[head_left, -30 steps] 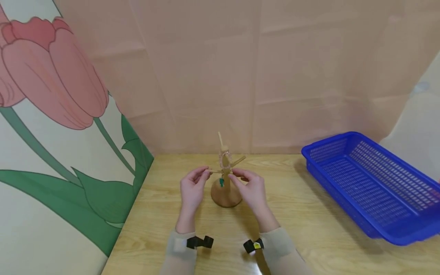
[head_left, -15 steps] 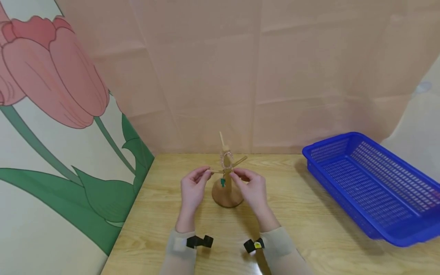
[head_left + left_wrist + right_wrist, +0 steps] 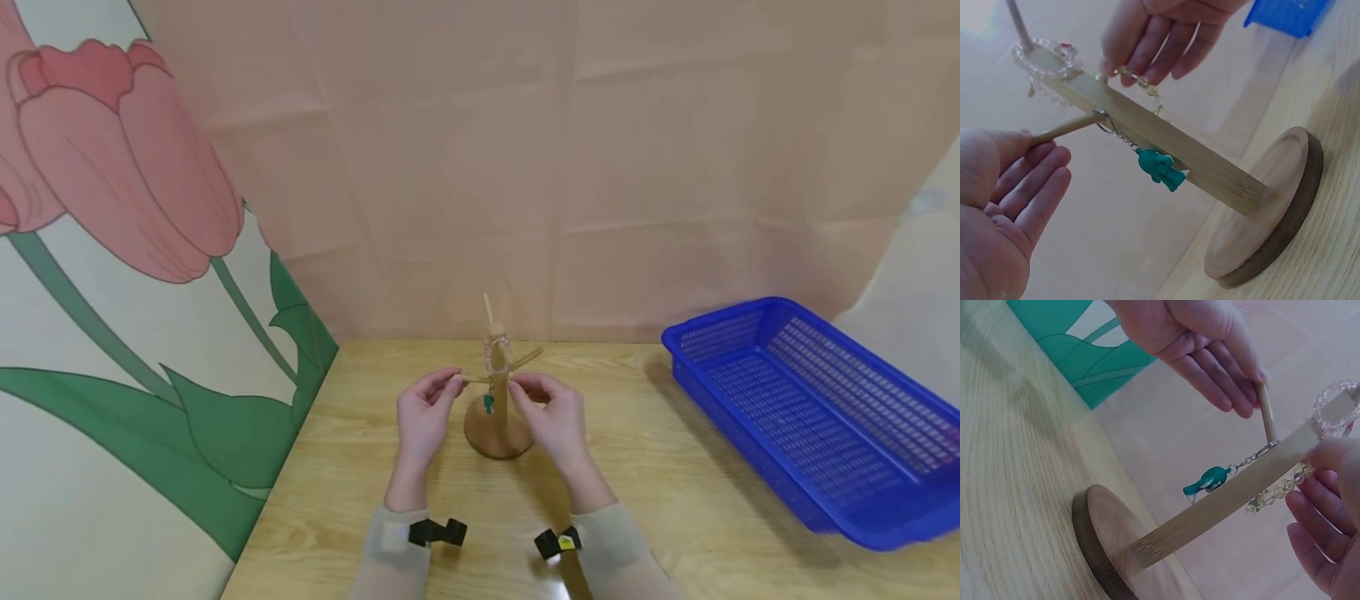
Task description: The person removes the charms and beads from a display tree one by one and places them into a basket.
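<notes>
A wooden stand (image 3: 1210, 175) with a round base and several pegs stands upright on the table. My left hand (image 3: 426, 417) pinches the tip of one side peg (image 3: 1066, 129) between thumb and fingers. From that peg hangs a keychain (image 3: 1159, 167) with a small teal figure, its ring close against the post. On the post's other side, my right hand (image 3: 555, 414) pinches a bracelet of pale yellow beads (image 3: 1279, 490), its fingertips right at the post. A clear pinkish bead bracelet (image 3: 1054, 59) loops round the upper part of the stand.
A blue plastic basket (image 3: 750, 450) with mesh sides sits to the right on the wooden table (image 3: 330, 517). A pinkish cloth (image 3: 450, 167) hangs behind the table. On the left is a wall with a painted tulip (image 3: 127, 167).
The head view has shifted slightly, so everything sits a little lower in it. Both hands keep their places at the stand, and the keychain hangs as before.
</notes>
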`<state>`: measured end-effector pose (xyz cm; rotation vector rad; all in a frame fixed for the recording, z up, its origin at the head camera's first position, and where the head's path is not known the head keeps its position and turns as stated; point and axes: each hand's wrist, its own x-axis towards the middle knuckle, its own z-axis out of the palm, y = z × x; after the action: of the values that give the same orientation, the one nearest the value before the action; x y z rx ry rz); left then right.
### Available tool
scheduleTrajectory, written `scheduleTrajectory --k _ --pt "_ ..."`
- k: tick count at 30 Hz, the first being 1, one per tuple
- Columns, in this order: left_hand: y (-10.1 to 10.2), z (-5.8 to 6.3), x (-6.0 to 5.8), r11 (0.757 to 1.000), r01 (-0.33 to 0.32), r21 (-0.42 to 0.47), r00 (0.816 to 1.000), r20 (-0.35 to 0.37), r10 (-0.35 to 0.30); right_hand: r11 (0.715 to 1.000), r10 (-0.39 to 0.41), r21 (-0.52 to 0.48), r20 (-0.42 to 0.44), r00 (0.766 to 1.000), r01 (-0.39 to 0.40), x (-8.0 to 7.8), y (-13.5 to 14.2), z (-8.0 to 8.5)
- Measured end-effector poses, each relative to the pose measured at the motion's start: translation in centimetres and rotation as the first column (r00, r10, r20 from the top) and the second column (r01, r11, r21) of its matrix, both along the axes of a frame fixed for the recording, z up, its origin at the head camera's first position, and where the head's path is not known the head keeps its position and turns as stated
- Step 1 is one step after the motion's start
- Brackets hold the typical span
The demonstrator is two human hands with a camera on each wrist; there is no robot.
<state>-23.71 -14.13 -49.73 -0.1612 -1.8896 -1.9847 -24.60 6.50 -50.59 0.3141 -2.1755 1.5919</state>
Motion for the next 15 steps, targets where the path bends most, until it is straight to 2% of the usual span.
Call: scheduleTrajectory --k 15 --pt "-0.01 0.14 0.13 1.000 -0.009 -0.001 1.000 0.008 0.009 1.000 -0.003 -0.028 -0.006 1.000 0.003 0.41 0.08 0.78"
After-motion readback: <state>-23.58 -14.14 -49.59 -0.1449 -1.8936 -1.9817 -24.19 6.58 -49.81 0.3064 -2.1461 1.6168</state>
